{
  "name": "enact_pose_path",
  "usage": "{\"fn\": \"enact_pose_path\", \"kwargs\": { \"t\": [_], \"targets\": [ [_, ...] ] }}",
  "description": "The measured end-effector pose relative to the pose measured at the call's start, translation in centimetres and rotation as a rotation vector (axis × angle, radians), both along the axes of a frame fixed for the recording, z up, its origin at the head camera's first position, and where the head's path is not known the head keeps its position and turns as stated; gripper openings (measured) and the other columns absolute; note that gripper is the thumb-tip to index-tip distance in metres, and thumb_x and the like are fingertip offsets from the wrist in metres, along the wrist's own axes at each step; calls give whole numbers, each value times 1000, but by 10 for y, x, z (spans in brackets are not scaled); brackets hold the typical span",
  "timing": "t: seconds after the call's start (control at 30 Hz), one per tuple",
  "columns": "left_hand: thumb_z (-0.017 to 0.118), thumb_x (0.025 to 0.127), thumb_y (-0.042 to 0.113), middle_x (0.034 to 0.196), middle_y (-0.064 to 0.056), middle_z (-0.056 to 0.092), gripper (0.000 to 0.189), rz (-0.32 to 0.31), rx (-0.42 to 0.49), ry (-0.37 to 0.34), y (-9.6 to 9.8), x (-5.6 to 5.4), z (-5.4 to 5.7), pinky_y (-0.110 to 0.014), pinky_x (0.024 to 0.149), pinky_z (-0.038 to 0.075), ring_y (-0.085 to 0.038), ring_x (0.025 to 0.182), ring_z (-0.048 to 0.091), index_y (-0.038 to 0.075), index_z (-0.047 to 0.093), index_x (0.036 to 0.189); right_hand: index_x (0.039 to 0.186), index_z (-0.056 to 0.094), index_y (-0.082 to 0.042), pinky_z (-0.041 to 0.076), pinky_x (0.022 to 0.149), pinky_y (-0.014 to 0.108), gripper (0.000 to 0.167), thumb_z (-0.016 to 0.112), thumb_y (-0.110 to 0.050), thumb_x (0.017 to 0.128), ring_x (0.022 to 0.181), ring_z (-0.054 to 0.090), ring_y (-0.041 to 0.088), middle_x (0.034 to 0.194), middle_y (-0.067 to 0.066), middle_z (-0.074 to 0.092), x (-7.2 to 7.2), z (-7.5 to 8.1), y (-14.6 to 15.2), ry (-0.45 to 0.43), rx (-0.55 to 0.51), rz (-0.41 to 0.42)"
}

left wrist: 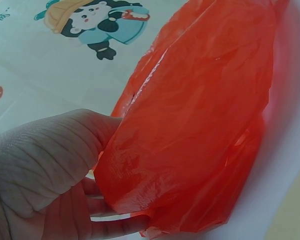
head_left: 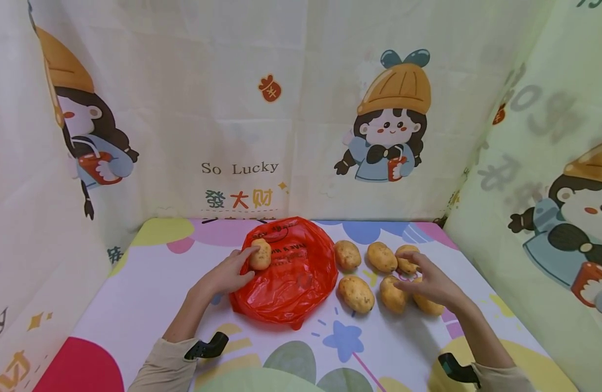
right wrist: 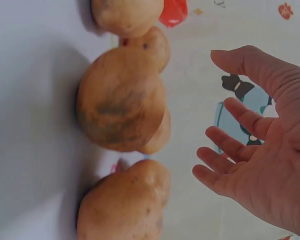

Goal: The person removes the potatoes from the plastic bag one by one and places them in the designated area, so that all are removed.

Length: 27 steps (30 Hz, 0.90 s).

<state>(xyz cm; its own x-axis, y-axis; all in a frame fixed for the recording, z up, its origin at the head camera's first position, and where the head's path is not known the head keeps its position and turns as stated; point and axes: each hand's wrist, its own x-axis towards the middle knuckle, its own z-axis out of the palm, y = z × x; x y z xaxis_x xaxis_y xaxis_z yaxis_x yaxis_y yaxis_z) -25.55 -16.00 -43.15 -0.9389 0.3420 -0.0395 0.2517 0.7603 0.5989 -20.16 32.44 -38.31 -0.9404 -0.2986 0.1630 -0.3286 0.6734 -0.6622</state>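
Observation:
A red plastic bag [head_left: 301, 288] sits spread on the table, with mirrored dark print showing on it. My left hand [head_left: 229, 270] reaches over its left edge. Thumb and fingers hold a yellow-brown potato [head_left: 260, 254] there, against the red of the bag. In the left wrist view the bag's wall [left wrist: 185, 115] hides the fingertips and that potato. To the right of the bag lie several loose potatoes [head_left: 356, 294] in two rough rows. Over the rightmost of these hovers my right hand [head_left: 435, 280], fingers spread and apart from the nearest potato [right wrist: 121, 99] in the right wrist view.
A patterned cloth [head_left: 286, 359] covers the table. Printed fabric walls [head_left: 310, 136] rise at the back and on both sides, close behind the bag and the far row of potatoes.

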Motion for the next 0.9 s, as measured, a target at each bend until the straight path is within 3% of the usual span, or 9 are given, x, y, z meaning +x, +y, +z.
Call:
{"fn": "enact_pose_path", "kwargs": {
  "t": [0.23,0.5,0.9],
  "targets": [
    [65,97,18,139,-26,47,69,9,6,-6,-2,1,-2,-59,96,54,-35,114,56,14,35,158,140,49,1,32,107,75,64,80,-20,88,135,42,50,143,27,48,-3,3,-15,5,-21,21],
    [66,96,18,140,-25,46,69,15,13,-21,-3,2,-2,-56,93,56,-34,111,55,16,35,158,146,43,1,31,110,74,71,79,-21,89,139,37,52,150,27,41,-7,4,-33,-58,-86,22],
    [66,97,18,139,-24,47,68,12,10,-18,0,1,-2,-56,93,56,-35,113,55,16,36,158,147,46,-14,29,112,73,69,80,-28,89,145,32,50,153,19,44,-10,4,-67,-135,-121,-29]
  ]
}}
